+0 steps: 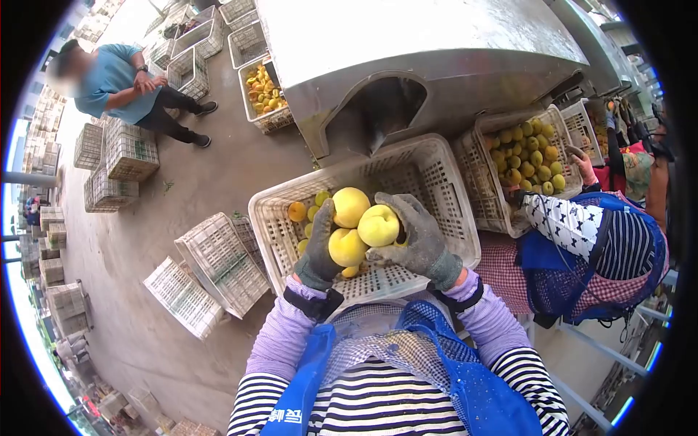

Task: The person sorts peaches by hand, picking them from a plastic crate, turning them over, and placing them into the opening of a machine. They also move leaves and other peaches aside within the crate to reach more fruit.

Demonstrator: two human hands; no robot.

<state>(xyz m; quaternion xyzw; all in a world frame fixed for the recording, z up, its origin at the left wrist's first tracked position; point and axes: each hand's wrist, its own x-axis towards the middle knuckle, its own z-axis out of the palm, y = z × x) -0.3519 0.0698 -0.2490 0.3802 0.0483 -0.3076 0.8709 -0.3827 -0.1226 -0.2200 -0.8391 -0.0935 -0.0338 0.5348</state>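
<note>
Three large yellow peaches are gathered between my gloved hands above a white plastic crate [265, 211]. My left hand [320, 251], in a dark grey glove, curls around the left side of the upper peach [350, 206] and the lower peach [347, 248]. From the other side, my right hand [416, 236] grips the right-hand peach [378, 226] between thumb and fingers. Several smaller yellow and orange fruits, among them an orange one [297, 211], lie in the crate's left part, partly hidden by my left hand.
A metal machine [451, 80] with a chute opening overhangs the crate's far side. At right, a co-worker [582, 247] stands by a fruit-filled crate [483, 189]. Tilted crates [222, 261] sit at left. Another person [120, 83] stands farther off, near a crate of fruit [273, 125].
</note>
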